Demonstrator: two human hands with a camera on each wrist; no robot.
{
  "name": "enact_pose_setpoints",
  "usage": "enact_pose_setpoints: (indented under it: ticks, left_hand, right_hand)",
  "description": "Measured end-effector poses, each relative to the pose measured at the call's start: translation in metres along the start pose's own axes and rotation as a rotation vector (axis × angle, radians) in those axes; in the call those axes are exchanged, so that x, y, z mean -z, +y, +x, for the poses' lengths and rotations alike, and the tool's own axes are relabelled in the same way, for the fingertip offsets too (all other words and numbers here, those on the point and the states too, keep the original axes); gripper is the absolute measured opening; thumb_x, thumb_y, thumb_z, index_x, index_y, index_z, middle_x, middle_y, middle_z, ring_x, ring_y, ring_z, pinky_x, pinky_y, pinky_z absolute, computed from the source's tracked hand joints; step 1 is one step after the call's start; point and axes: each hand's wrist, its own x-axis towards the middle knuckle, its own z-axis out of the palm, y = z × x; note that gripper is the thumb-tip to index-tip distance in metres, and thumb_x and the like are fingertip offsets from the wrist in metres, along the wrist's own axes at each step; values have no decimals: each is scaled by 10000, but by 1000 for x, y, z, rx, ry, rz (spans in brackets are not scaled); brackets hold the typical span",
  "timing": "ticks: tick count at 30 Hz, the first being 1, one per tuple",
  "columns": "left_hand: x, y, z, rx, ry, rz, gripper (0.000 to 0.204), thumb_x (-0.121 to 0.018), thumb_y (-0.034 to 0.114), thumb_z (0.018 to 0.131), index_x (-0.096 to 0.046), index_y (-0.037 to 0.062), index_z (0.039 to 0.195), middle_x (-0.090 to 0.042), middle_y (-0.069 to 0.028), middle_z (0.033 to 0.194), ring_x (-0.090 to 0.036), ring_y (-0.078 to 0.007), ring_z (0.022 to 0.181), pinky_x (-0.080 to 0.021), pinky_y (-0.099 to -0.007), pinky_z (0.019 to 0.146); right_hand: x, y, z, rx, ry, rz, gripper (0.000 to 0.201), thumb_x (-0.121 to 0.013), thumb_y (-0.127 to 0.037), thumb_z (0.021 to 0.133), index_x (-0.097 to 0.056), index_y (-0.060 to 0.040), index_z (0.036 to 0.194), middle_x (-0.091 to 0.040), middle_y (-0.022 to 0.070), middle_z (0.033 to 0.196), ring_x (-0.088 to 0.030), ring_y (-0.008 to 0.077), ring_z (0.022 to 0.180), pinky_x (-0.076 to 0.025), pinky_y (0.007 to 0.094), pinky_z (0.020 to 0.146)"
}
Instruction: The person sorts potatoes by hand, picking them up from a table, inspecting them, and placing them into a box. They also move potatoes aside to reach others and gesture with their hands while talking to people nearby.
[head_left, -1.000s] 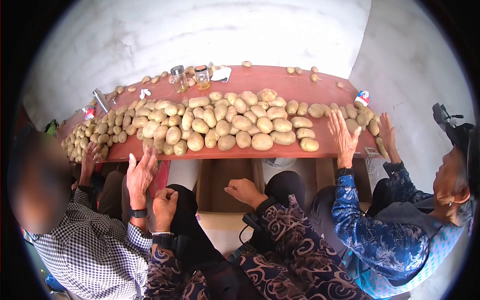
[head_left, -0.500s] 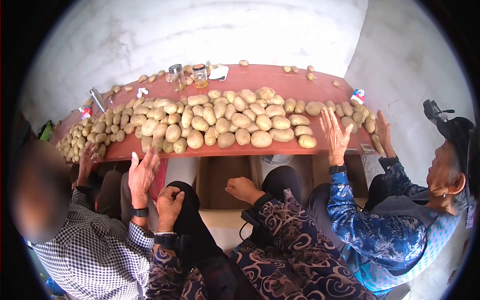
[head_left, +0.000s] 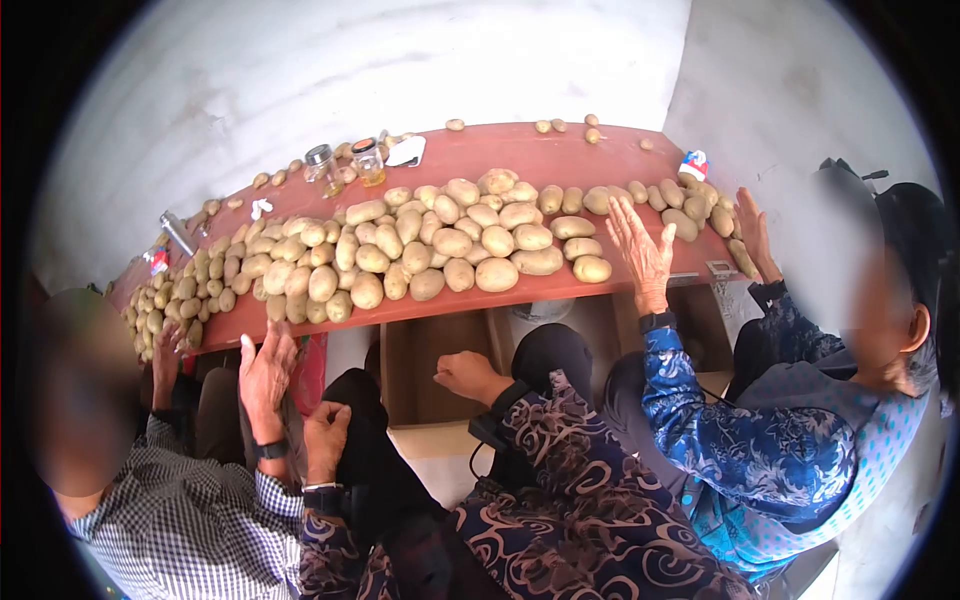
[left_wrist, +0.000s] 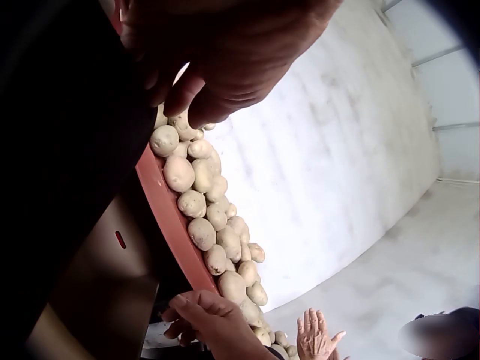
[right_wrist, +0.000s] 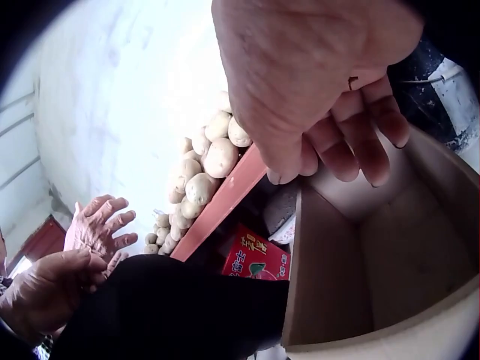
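Observation:
My left hand [head_left: 325,437] is beside my dark-trousered knee, its fingers loosely curled with nothing in them. In the left wrist view the same hand [left_wrist: 236,56] fills the top, with potatoes [left_wrist: 202,234] beyond it. My right hand [head_left: 470,376] hovers over an open cardboard box [head_left: 432,352] under the table edge. Close up in the right wrist view, the fingers [right_wrist: 346,157] hang loosely bent over that box, holding nothing. A long heap of potatoes [head_left: 497,274] lies along the front of the red table [head_left: 560,150].
To the left, a person in a checked shirt [head_left: 200,515] raises both hands; to the right, another in a blue patterned sleeve [head_left: 740,440] does likewise. Two glass jars [head_left: 368,165], a metal flask [head_left: 178,232] and loose potatoes stand or lie farther back. A red printed carton [right_wrist: 253,255] is under the table.
The head view has turned right, so the table and potatoes sit farther left and more tilted. Both my hands keep nearly the same pose, and the neighbours' hands stay raised.

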Motion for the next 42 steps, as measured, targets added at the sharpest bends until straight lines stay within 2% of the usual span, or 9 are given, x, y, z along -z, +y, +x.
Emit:
enact_pose_setpoints:
  ticks: [6, 9, 12, 22, 28, 30, 34, 37, 42]
  left_hand:
    - [-17, -5, 11, -30, -102, -78, 147, -623, 166, 775, -586, 27, 745, -547, -52, 613, -486, -104, 572, -411, -267, 555]
    - [-20, 0, 12, -94, -28, 143, 148, -619, 161, 775, -576, 29, 724, -518, -59, 585, -462, -95, 553, -398, -266, 534]
    - [-18, -1, 11, -35, -44, 103, 172, -591, 143, 803, -539, 17, 699, -451, 18, 561, -398, -54, 564, -360, -234, 517]
    - [-15, 4, 12, -41, -45, 31, 150, -589, 102, 805, -533, 12, 699, -443, 21, 564, -400, -52, 568, -352, -234, 511]
    - [-15, 8, 11, -55, -44, 124, 187, -573, 159, 830, -548, 19, 708, -453, 1, 556, -413, -57, 569, -357, -235, 518]
    - [-20, 0, 12, -83, -37, 111, 264, -542, 242, 835, -549, 12, 706, -505, -127, 581, -507, -185, 545, -403, -314, 542]
    - [-16, 6, 9, -28, -27, 148, 306, -521, 284, 844, -545, 22, 688, -497, -135, 573, -497, -252, 531, -401, -340, 536]
    - [-14, 5, 9, -12, -16, 136, 310, -537, 285, 836, -537, 25, 666, -488, -129, 558, -487, -248, 515, -393, -346, 525]
    - [-11, 6, 8, -22, 8, 173, 316, -565, 286, 819, -525, 24, 647, -479, -130, 545, -474, -241, 496, -386, -346, 514]
  right_hand:
    - [-16, 7, 11, -32, -110, -124, 170, -592, -252, 742, -603, -83, 758, -609, 148, 698, -598, 338, 699, -467, 433, 641]
    - [-20, 6, 13, 10, -129, -135, 172, -608, -249, 730, -599, -79, 747, -610, 142, 695, -601, 329, 693, -470, 428, 632]
    - [-26, 2, 14, 55, -143, -119, 167, -624, -237, 711, -595, -75, 737, -609, 133, 692, -605, 316, 690, -473, 420, 623]
    - [-31, -7, 20, 89, -258, -169, 168, -623, -229, 699, -604, -69, 749, -608, 137, 698, -605, 324, 704, -474, 418, 627]
    - [-22, -11, 18, 74, -324, -163, 197, -612, -246, 713, -608, -64, 789, -613, 149, 767, -600, 322, 769, -471, 422, 670]
    - [-18, -12, 18, 44, -352, -187, 201, -605, -248, 722, -607, -63, 801, -614, 149, 795, -598, 319, 786, -469, 424, 678]
    - [-17, -16, 16, 107, -327, -167, 189, -610, -219, 711, -620, -52, 799, -616, 160, 759, -604, 331, 769, -473, 426, 679]
    - [-16, -20, 18, 120, -347, -215, 189, -590, -234, 747, -597, -49, 787, -608, 134, 781, -594, 321, 769, -468, 426, 677]
    - [-10, -23, 20, 154, -191, -153, 191, -596, -220, 742, -597, -30, 752, -611, 153, 760, -593, 328, 753, -466, 432, 681]
